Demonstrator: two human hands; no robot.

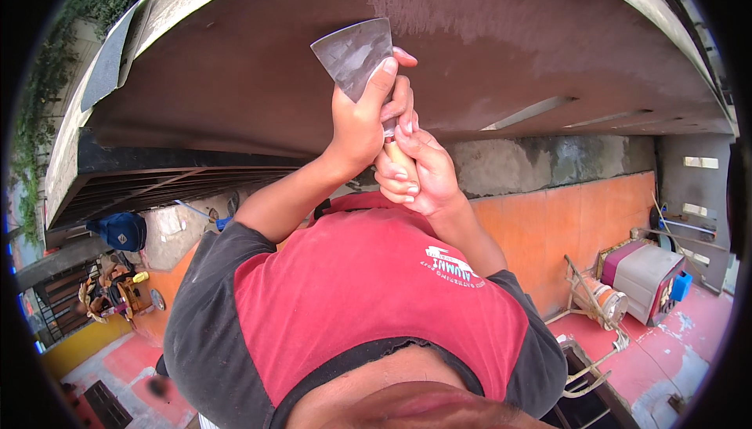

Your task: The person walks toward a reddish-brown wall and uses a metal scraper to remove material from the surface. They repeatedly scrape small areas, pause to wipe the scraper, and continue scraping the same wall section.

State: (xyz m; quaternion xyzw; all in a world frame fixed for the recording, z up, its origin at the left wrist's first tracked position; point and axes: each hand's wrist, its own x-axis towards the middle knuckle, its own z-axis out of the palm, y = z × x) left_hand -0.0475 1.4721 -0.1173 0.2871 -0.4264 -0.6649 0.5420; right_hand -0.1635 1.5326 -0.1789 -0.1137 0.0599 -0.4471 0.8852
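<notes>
Both my hands are on one scraper with a wide, smeared metal blade [358,54] and a pale wooden handle [399,156]. My left hand [362,119] grips it high up, the thumb lying along the blade's edge and the fingers curled around its neck. Lower down, my right hand [427,166] is wrapped round the handle. Behind the blade spreads a large brown surface [235,76], smooth in most parts and paler with rough streaks at the top middle. Whether the blade touches this surface I cannot tell.
Narrow slots [529,113] pierce the brown surface at right. Dark slats [164,186] run along its left side. An orange wall [533,229] stands behind me. At right are a bucket [607,304] and a grey-and-maroon box [642,276]; a blue bag [124,231] is at left.
</notes>
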